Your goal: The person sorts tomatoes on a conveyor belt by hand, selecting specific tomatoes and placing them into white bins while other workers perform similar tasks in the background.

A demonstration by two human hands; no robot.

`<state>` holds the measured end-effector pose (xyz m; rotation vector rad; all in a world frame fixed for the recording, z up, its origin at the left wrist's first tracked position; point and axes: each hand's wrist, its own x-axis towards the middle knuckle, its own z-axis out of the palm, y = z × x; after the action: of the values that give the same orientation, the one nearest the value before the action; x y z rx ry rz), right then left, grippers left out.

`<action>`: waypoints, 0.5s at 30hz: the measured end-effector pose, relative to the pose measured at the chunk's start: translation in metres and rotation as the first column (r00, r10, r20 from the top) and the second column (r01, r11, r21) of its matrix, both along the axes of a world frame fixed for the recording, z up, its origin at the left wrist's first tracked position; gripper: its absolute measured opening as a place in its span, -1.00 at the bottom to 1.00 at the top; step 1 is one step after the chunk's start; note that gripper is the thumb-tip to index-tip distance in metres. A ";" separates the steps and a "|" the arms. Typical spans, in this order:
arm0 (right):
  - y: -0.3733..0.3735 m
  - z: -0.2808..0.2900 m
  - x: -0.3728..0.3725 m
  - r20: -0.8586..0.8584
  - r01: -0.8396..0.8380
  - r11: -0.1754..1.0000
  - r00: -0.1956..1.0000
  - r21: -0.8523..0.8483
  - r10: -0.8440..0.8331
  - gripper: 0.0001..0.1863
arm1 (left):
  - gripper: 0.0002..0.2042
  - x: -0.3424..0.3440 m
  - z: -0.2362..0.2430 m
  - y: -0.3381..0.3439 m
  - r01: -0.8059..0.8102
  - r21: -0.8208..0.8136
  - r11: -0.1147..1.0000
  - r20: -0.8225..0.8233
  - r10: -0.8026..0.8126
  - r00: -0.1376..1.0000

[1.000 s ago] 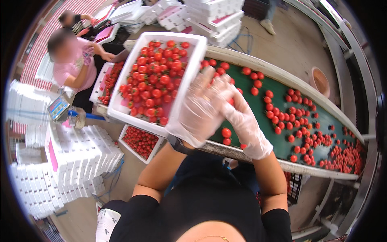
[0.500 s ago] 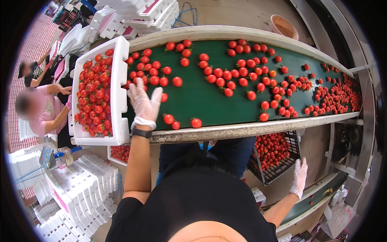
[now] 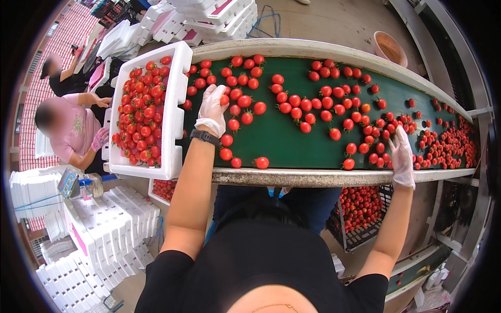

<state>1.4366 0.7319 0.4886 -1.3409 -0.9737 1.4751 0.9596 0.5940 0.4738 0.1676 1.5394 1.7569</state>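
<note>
My gloved left hand (image 3: 212,110) is over the left end of a green conveyor belt (image 3: 292,148). Its fingers are drawn together and bent, with a cherry tomato (image 3: 224,99) at the thumb side; the palm side is hidden. Further right, my gloved right hand (image 3: 402,159) reaches over the belt's near rail with fingers stretched out, beside loose cherry tomatoes (image 3: 380,147). Nothing shows in its grip. Red cherry tomatoes with green stems lie scattered along the belt. A white foam box (image 3: 180,99) heaped with tomatoes stands across the belt's left end.
A black crate (image 3: 360,238) of tomatoes sits below the near rail (image 3: 313,179). White foam boxes (image 3: 112,219) are stacked at lower left, more at the back. Two people are at the left, one in a pink shirt (image 3: 81,125). An orange-brown tub (image 3: 390,48) stands behind the belt.
My left hand has moved inward among the tomatoes, its spread fingers now drawn together. My right hand has come up from beside the crate onto the belt. The view has shifted slightly.
</note>
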 end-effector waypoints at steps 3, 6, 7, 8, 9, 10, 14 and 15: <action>0.029 -0.020 -0.029 -0.097 0.096 0.992 0.991 0.087 -0.088 -0.45 | -0.67 -0.003 -0.007 0.013 -0.186 0.220 0.958 0.245 0.130 0.961; 0.055 -0.021 -0.056 -0.262 0.069 0.997 0.963 0.030 -0.059 -0.46 | -0.66 -0.005 -0.011 0.035 -0.238 0.303 0.923 0.334 0.131 0.933; 0.064 -0.022 -0.062 -0.327 0.022 0.999 0.945 0.041 -0.008 -0.46 | -0.66 -0.007 -0.012 0.040 -0.177 0.384 0.906 0.359 0.030 0.933; 0.077 -0.035 -0.063 -0.377 0.016 0.997 0.926 0.071 0.012 -0.48 | -0.64 -0.006 -0.012 0.050 -0.150 0.390 0.909 0.360 0.000 0.933; 0.086 -0.033 -0.075 -0.431 0.026 0.999 0.902 0.037 -0.008 -0.51 | -0.62 -0.006 -0.012 0.058 -0.126 0.400 0.908 0.357 -0.028 0.934; 0.097 -0.038 -0.085 -0.462 -0.002 0.998 0.886 0.065 0.032 -0.53 | -0.62 -0.006 -0.013 0.065 -0.121 0.405 0.906 0.356 -0.035 0.934; 0.111 -0.037 -0.141 -0.524 -0.015 1.000 0.852 -0.022 0.002 -0.63 | -0.59 -0.011 -0.021 0.080 -0.136 0.383 0.914 0.371 -0.017 0.928; 0.110 -0.038 -0.149 -0.535 -0.020 1.000 0.845 -0.019 0.007 -0.65 | -0.59 -0.009 -0.018 0.081 -0.141 0.351 0.926 0.392 -0.008 0.920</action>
<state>1.2874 0.8423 0.4508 -0.8525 -0.5982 1.7459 0.9505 0.6746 0.4563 -0.0491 0.9286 1.9849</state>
